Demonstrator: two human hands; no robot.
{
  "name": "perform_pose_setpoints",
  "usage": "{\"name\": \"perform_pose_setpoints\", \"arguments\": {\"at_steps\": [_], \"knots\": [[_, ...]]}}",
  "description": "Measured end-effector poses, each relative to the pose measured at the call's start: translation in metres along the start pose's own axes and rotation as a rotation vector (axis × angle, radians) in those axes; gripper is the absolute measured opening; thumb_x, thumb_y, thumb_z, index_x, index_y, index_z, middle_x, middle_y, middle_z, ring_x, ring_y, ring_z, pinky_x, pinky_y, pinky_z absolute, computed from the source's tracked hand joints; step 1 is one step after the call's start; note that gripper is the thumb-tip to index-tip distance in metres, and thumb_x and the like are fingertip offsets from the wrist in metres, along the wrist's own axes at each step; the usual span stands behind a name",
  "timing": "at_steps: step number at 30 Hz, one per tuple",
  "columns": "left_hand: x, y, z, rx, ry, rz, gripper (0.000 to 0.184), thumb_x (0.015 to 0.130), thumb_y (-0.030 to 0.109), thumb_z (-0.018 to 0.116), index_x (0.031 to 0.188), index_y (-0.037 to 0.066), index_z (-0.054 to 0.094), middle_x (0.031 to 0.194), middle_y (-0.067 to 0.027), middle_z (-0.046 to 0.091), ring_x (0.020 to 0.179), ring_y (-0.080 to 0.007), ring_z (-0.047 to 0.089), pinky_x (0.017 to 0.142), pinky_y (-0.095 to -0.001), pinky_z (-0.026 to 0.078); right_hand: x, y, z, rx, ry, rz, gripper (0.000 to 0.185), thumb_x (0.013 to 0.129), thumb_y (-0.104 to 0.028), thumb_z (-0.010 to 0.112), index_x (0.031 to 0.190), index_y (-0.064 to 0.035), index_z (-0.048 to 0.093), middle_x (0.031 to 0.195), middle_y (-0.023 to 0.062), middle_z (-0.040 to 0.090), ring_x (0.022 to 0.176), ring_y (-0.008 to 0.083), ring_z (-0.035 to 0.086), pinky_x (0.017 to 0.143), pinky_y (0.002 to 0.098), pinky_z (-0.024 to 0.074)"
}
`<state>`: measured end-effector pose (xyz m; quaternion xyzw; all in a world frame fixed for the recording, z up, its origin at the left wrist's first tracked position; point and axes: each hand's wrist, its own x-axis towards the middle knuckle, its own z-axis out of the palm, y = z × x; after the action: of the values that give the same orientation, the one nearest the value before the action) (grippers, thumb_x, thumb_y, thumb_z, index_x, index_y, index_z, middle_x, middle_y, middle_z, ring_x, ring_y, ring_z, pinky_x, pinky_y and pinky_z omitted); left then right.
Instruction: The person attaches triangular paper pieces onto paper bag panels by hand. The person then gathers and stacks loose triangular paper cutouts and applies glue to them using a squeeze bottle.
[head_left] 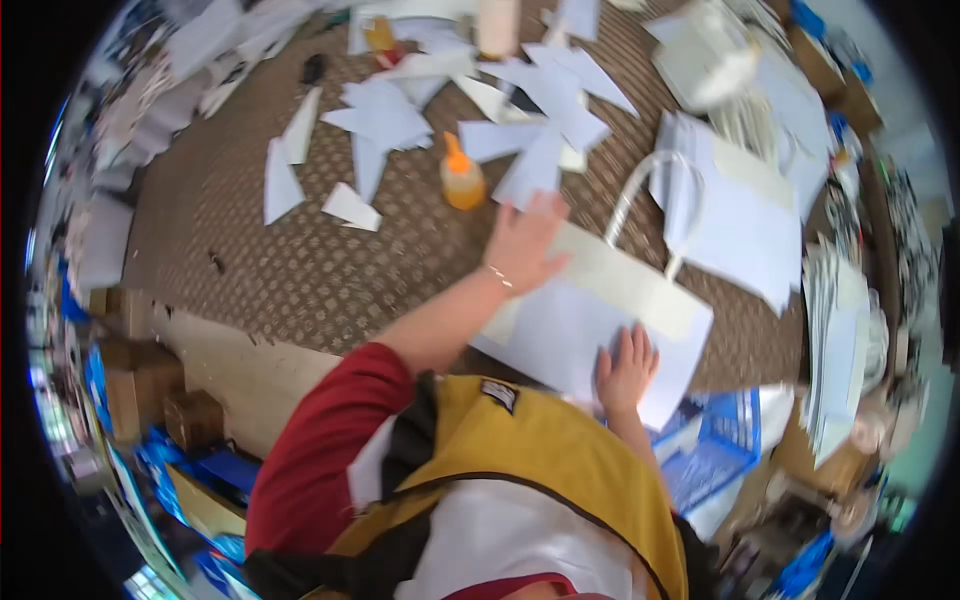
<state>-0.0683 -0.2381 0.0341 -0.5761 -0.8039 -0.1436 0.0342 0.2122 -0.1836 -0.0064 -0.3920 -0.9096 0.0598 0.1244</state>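
Note:
A white paper bag (562, 325) lies flat on the patterned tabletop, close against my body. A cream band (668, 305) runs along its far edge, where a white loop handle (627, 195) sticks out. My left hand (527, 240) rests at the bag's far left corner, fingers stretched out and thumb apart. Lower down on the bag's right part lies my right hand (628, 368), palm down with fingers extended. Neither hand grips anything. Just beyond my left hand stands a glue bottle (463, 180) with an orange nozzle.
Loose white paper pieces (380, 115) cover the far middle of the brown table (240, 230). Stacked paper bags (745, 205) lie at the right, more bags (838, 340) by the right edge. A blue crate (715, 450) sits below the near edge; cardboard boxes (140, 385) stand lower left.

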Motion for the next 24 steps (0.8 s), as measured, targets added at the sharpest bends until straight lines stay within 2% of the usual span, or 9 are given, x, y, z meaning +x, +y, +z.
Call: {"name": "perform_pose_setpoints", "arguments": {"at_steps": [5, 7, 11, 13, 15, 16, 18, 20, 24], "knots": [[-0.016, -0.007, 0.044, -0.131, -0.251, -0.140, 0.074, 0.086, 0.056, 0.042, 0.142, 0.010, 0.028, 0.150, -0.0136, 0.017, 0.139, -0.0307, 0.012, 0.109, -0.0558, 0.007, -0.008, 0.006, 0.006, -0.012, -0.028, -0.036, 0.050, 0.086, -0.037, 0.051, 0.127, -0.0074, 0.048, 0.138, 0.0146, 0.041, 0.128, 0.0304, 0.036, 0.105, 0.0525, 0.0197], [-0.027, -0.011, 0.039, -0.133, -0.145, -0.003, 0.074, 0.085, 0.056, 0.044, 0.141, 0.010, 0.029, 0.150, -0.0132, 0.016, 0.139, -0.0309, 0.012, 0.109, -0.0562, 0.008, -0.002, 0.006, 0.008, -0.019, -0.012, -0.064, 0.050, 0.087, -0.037, 0.049, 0.127, -0.0074, 0.047, 0.138, 0.0144, 0.041, 0.128, 0.0305, 0.035, 0.105, 0.0525, 0.0197], [-0.128, 0.007, 0.020, -0.063, -0.487, 0.219, 0.057, 0.087, 0.043, 0.045, 0.138, 0.019, 0.035, 0.152, -0.0048, 0.015, 0.140, -0.0249, 0.013, 0.110, -0.0542, 0.012, -0.004, 0.003, 0.005, -0.040, -0.033, -0.018, 0.050, 0.088, -0.037, 0.046, 0.127, -0.0070, 0.047, 0.138, 0.0144, 0.040, 0.128, 0.0304, 0.034, 0.105, 0.0524, 0.0199], [-0.176, -0.017, 0.048, -0.327, -0.147, 0.384, 0.042, 0.086, 0.029, 0.048, 0.127, 0.018, 0.049, 0.141, -0.0078, 0.038, 0.130, -0.0251, 0.035, 0.103, -0.0493, 0.032, -0.006, 0.001, 0.002, -0.050, -0.045, -0.014, 0.049, 0.088, -0.037, 0.046, 0.127, -0.0066, 0.047, 0.138, 0.0143, 0.040, 0.129, 0.0303, 0.034, 0.105, 0.0517, 0.0198], [-0.169, -0.058, -0.004, -0.693, -0.175, -0.055, 0.022, 0.084, 0.022, 0.048, 0.101, 0.014, 0.060, 0.107, -0.0122, 0.060, 0.101, -0.0288, 0.057, 0.083, -0.0435, 0.048, 0.000, 0.000, 0.002, -0.055, -0.050, -0.027, 0.049, 0.089, -0.037, 0.046, 0.127, -0.0064, 0.047, 0.138, 0.0142, 0.040, 0.129, 0.0302, 0.034, 0.105, 0.0514, 0.0198], [-0.143, -0.081, -0.040, -0.314, -0.167, -0.254, 0.015, 0.083, 0.021, 0.049, 0.081, 0.011, 0.059, 0.079, -0.0124, 0.061, 0.075, -0.0333, 0.059, 0.068, -0.0444, 0.049, 0.001, 0.000, 0.002, -0.055, -0.047, -0.028, 0.049, 0.088, -0.037, 0.046, 0.127, -0.0061, 0.047, 0.138, 0.0142, 0.040, 0.128, 0.0304, 0.034, 0.105, 0.0509, 0.0199], [-0.141, -0.171, -0.044, -0.160, 0.303, -0.841, 0.022, 0.086, 0.022, 0.047, 0.078, 0.004, 0.056, 0.079, -0.0166, 0.058, 0.075, -0.0369, 0.057, 0.065, -0.0476, 0.046, -0.002, 0.000, 0.001, -0.056, -0.044, -0.029, 0.049, 0.088, -0.036, 0.047, 0.126, -0.0056, 0.047, 0.137, 0.0143, 0.041, 0.128, 0.0308, 0.035, 0.105, 0.0500, 0.0200], [-0.154, -0.267, -0.054, -0.025, 0.691, -1.027, 0.023, 0.085, 0.020, 0.050, 0.089, 0.001, 0.061, 0.085, -0.0208, 0.059, 0.083, -0.0375, 0.057, 0.071, -0.0458, 0.046, -0.006, 0.006, 0.002, -0.066, -0.042, -0.048, 0.049, 0.088, -0.035, 0.048, 0.126, -0.0053, 0.047, 0.137, 0.0146, 0.041, 0.128, 0.0310, 0.035, 0.105, 0.0497, 0.0202], [-0.186, -0.395, -0.048, 0.073, 0.335, -1.800, 0.032, 0.085, 0.026, 0.052, 0.108, 0.006, 0.061, 0.110, -0.0215, 0.057, 0.102, -0.0372, 0.057, 0.087, -0.0408, 0.047, 0.000, 0.000, 0.010, -0.065, -0.001, -0.028, 0.049, 0.085, -0.033, 0.052, 0.125, -0.0047, 0.047, 0.136, 0.0154, 0.041, 0.127, 0.0314, 0.035, 0.105, 0.0488, 0.0207]]}}
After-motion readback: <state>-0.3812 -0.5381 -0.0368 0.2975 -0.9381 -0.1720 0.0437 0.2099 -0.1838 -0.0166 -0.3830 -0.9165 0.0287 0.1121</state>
